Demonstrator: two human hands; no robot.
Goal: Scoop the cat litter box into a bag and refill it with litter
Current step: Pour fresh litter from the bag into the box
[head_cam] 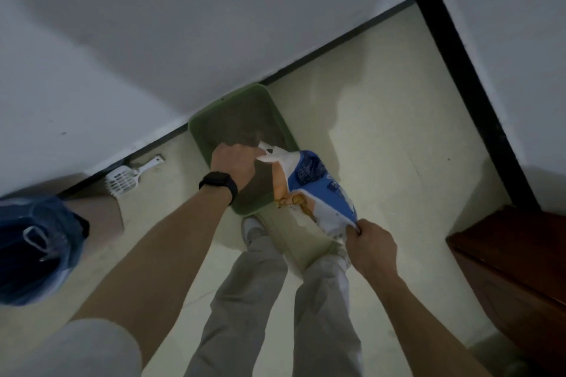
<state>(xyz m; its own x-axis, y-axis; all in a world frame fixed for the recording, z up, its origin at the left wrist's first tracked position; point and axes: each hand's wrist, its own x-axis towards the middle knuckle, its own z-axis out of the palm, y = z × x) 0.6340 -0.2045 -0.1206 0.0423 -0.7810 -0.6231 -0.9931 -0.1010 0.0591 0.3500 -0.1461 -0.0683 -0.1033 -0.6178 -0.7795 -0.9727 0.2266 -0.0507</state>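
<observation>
Over the litter box (214,119) — both hands grip the tilted litter bag (318,184).

Blue-and-white litter bag (318,184) tilted, its mouth over the green litter box (199,136)

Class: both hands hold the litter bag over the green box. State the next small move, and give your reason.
Probably lift the right hand, raising the litter bag by its near corner: the left hand grips its far end over the litter box, so litter would likely slide out into it.
</observation>
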